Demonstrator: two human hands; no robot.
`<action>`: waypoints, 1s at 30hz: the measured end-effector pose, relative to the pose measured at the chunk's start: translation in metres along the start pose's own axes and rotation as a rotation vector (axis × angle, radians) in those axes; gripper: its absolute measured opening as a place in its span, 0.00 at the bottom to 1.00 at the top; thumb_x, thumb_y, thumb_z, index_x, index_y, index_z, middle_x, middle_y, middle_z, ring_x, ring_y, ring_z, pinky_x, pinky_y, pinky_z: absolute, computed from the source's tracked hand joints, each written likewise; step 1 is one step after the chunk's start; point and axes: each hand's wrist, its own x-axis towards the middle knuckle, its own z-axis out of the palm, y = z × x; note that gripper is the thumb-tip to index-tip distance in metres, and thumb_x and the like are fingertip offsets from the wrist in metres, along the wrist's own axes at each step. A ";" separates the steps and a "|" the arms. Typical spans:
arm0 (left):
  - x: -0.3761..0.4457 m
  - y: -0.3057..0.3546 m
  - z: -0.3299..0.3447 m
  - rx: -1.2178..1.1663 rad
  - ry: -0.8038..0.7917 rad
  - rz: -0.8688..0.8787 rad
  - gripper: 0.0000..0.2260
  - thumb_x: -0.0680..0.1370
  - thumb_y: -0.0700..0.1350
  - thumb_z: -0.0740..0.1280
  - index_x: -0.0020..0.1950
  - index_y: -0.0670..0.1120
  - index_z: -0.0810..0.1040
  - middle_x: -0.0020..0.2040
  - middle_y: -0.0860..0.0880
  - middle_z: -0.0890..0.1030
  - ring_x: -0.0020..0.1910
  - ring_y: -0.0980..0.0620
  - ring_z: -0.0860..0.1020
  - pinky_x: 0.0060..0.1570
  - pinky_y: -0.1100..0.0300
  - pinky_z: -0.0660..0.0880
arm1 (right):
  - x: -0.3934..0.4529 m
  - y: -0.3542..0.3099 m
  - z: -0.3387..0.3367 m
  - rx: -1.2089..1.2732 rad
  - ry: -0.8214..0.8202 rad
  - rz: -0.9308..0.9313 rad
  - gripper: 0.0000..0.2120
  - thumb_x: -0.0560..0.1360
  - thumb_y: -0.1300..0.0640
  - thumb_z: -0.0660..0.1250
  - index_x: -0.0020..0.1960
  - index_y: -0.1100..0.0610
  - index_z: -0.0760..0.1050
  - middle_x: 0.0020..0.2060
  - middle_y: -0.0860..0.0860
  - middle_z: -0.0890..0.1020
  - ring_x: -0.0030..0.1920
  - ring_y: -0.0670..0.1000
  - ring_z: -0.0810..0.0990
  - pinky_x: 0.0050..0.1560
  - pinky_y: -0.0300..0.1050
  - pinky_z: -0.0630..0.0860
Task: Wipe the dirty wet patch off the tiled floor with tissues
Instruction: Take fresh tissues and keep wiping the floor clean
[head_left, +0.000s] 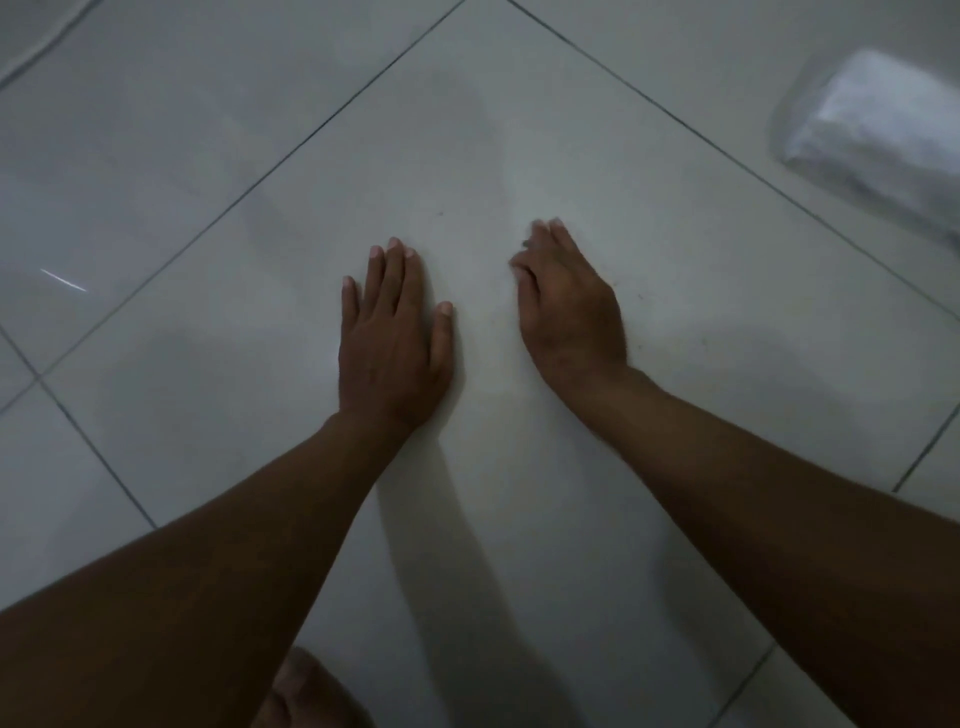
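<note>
Tissues (878, 124) are seen at the upper right of the frame, as a white stack inside a clear, shiny plastic pack that is laid on the tiled floor (597, 519), well apart from both hands. The pack is blurred, so single sheets cannot be told. The floor is made of pale glossy tiles with thin dark joints, and the large middle tile is turned like a diamond in the picture. On this tile, above and between the hands, a faint duller smear is noticed, and a few small dark specks are seen near the centre and to the right of it; a clear border of the wet patch cannot be told in the dim light. The left hand (389, 343) is laid flat on the tile, its grip released, with the fingers stretched forward. The right hand (566, 306) is placed just beside it, fingers slightly curled, grasping nothing. Part of a foot (306, 696) is seen at the lower edge.
</note>
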 end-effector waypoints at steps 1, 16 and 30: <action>0.001 -0.001 0.000 -0.003 0.005 -0.006 0.30 0.82 0.56 0.46 0.80 0.41 0.51 0.81 0.43 0.51 0.80 0.48 0.46 0.78 0.47 0.44 | 0.007 -0.007 0.007 0.007 -0.020 0.002 0.08 0.78 0.63 0.65 0.54 0.62 0.80 0.62 0.60 0.79 0.67 0.58 0.75 0.62 0.46 0.73; 0.001 -0.003 0.006 -0.055 0.066 -0.010 0.25 0.84 0.49 0.50 0.80 0.41 0.54 0.80 0.43 0.53 0.80 0.49 0.48 0.78 0.47 0.47 | 0.050 -0.026 0.028 0.046 -0.131 0.036 0.12 0.80 0.60 0.60 0.57 0.63 0.79 0.66 0.61 0.76 0.70 0.60 0.70 0.69 0.51 0.66; 0.001 -0.005 0.007 -0.063 0.080 -0.004 0.25 0.84 0.49 0.50 0.80 0.42 0.54 0.80 0.44 0.54 0.80 0.50 0.48 0.78 0.48 0.47 | 0.071 -0.046 0.044 0.057 -0.223 -0.020 0.15 0.82 0.59 0.57 0.62 0.62 0.77 0.69 0.57 0.73 0.73 0.57 0.66 0.72 0.48 0.60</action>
